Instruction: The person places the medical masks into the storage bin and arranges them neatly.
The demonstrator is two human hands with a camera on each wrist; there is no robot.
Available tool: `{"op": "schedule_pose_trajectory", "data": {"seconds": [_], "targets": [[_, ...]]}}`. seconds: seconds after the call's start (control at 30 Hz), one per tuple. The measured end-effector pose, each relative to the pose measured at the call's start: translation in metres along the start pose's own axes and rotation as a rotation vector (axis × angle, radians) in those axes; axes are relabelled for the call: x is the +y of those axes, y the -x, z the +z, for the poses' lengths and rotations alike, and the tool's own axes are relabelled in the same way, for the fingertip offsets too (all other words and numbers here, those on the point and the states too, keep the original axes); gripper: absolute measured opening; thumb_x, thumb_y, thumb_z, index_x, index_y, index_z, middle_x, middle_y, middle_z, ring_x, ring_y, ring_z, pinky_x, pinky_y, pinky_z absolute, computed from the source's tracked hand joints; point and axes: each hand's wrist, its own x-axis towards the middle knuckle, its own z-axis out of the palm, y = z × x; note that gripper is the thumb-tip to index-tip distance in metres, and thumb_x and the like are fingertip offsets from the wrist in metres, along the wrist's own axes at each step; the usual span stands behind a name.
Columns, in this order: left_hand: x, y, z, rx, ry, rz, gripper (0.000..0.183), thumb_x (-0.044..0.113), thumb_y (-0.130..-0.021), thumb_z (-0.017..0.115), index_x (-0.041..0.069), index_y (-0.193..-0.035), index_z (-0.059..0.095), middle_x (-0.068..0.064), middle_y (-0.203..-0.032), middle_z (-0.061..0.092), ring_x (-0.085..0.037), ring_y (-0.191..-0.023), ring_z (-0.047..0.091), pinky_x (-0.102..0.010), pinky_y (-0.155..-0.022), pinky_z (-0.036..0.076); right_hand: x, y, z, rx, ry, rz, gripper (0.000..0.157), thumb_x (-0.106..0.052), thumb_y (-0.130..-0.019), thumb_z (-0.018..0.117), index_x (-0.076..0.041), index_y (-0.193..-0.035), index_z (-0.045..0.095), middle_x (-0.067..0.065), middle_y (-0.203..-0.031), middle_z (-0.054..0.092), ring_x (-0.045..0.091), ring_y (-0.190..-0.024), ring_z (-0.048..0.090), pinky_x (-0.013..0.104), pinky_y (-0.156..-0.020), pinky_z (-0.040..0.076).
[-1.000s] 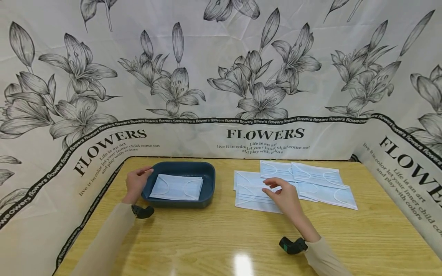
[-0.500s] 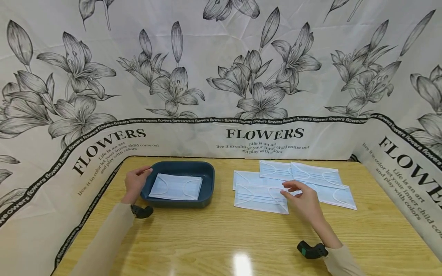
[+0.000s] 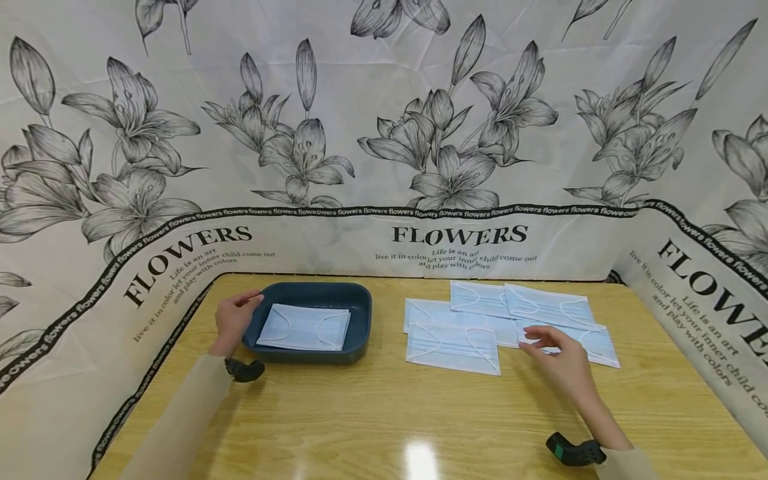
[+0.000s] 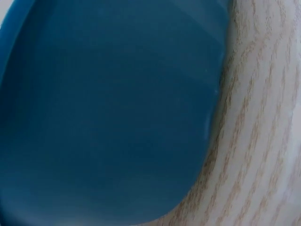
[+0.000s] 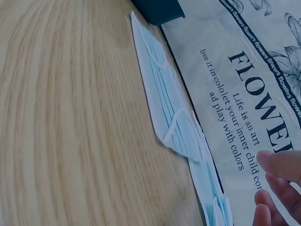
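Observation:
A dark blue plastic bin [image 3: 339, 357] stands on the left side of the table, with folded blue face masks [image 3: 306, 327] stacked inside. My left hand [image 3: 235, 323] pinches the bin's left rim between thumb and fingers. To the right, several pale blue face masks [image 3: 453, 348] with white ear loops lie overlapping on the table. Over the right-hand masks hovers my right hand [image 3: 564, 363], thumb and fingers loosely curved and apart with nothing between them. Its fingertips [image 5: 265, 157] also show in the right wrist view, beside the row of masks.
The wooden table [image 3: 360, 420] ends at the back against a white cloth [image 3: 336, 247] printed with flowers and lettering. That cloth also rises at both sides. Each wrist wears a black camera [image 3: 573, 450].
My right hand has moved rightward across the masks, uncovering the front one, which lies where it was. The left hand has stayed at the bin's rim.

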Motion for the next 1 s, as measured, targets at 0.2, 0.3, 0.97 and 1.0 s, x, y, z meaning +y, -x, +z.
{"op": "schedule_pose_trajectory", "data": {"seconds": [0.2,0.3,0.97,1.0], "targets": [[-0.003,0.0,0.0,0.011,-0.015,0.0,0.036,0.031,-0.092,0.064,0.005,-0.118,0.069,-0.019,-0.12,0.066,-0.027,-0.101,0.059,-0.029,-0.077,0.046,0.02,0.003,-0.013,-0.008,0.008,0.031,0.035,-0.026,-0.086,0.074,-0.006,-0.114,0.067,0.0,-0.095,0.071,-0.015,-0.075,0.052,0.011,-0.063,0.046],[-0.003,-0.001,0.001,0.011,-0.021,-0.001,0.036,0.032,-0.092,0.065,0.006,-0.117,0.07,-0.019,-0.118,0.067,-0.025,-0.099,0.059,-0.024,-0.072,0.043,0.031,0.003,-0.021,0.006,-0.001,0.023,0.036,-0.024,-0.085,0.074,-0.004,-0.114,0.067,-0.022,-0.091,0.066,-0.016,-0.075,0.052,0.01,-0.063,0.046],[0.0,-0.002,0.0,0.002,-0.011,-0.038,0.038,0.033,-0.092,0.064,0.008,-0.12,0.069,-0.018,-0.122,0.065,-0.024,-0.102,0.059,-0.024,-0.073,0.044,0.083,-0.011,-0.074,0.038,0.047,0.161,0.049,-0.031,-0.086,0.072,0.002,-0.121,0.058,-0.045,-0.08,0.048,-0.022,-0.072,0.046,0.007,-0.062,0.042],[0.0,-0.002,0.0,0.003,-0.009,-0.04,0.038,0.033,-0.092,0.064,0.008,-0.12,0.069,-0.018,-0.123,0.065,-0.025,-0.102,0.059,-0.025,-0.074,0.044,0.086,-0.012,-0.076,0.04,0.055,0.169,0.05,-0.031,-0.086,0.072,0.002,-0.121,0.058,-0.045,-0.08,0.047,-0.022,-0.071,0.046,0.008,-0.061,0.042]]}}
